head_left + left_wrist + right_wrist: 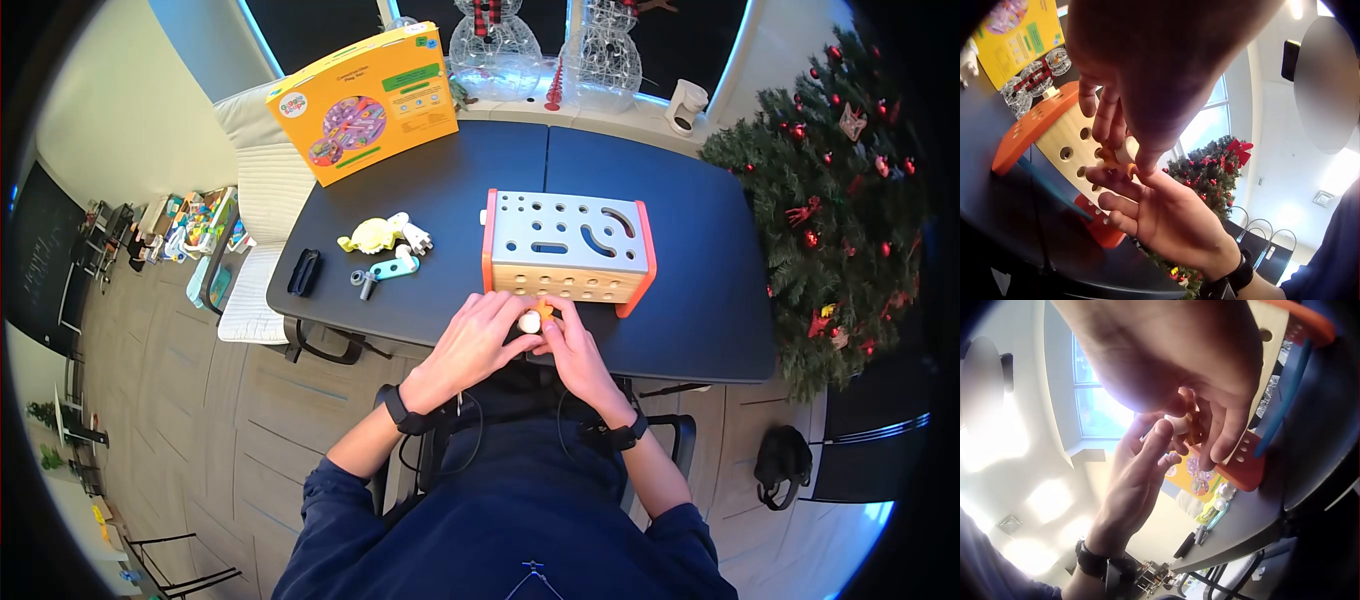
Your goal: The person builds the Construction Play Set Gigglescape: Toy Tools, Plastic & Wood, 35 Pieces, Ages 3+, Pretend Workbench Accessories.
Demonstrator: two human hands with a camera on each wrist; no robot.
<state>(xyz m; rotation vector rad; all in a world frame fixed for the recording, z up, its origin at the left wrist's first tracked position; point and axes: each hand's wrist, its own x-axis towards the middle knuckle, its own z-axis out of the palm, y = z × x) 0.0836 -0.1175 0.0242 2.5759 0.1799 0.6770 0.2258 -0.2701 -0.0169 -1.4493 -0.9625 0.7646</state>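
Note:
Both hands meet just in front of a toy workbench (570,232), which has a grey slotted top, orange ends and a wooden side with holes. My left hand (470,340) pinches a small cream-white round-ended piece (529,322) with its thumb and fingers. An orange lobed piece (545,309) sits right against it, gripped by the thumb and fingers of my right hand (575,355). In the left wrist view the white piece (1126,150) meets the orange piece (1109,159) between the fingertips. Fingers partly hide both pieces in every view.
Left of the workbench on the dark table (440,310) lie a yellow-green toy (372,236), a teal strip (394,268), grey bolt-like pieces (367,284) and a black case (304,272). A yellow box (365,105) stands behind them. A decorated Christmas tree (820,200) borders the right.

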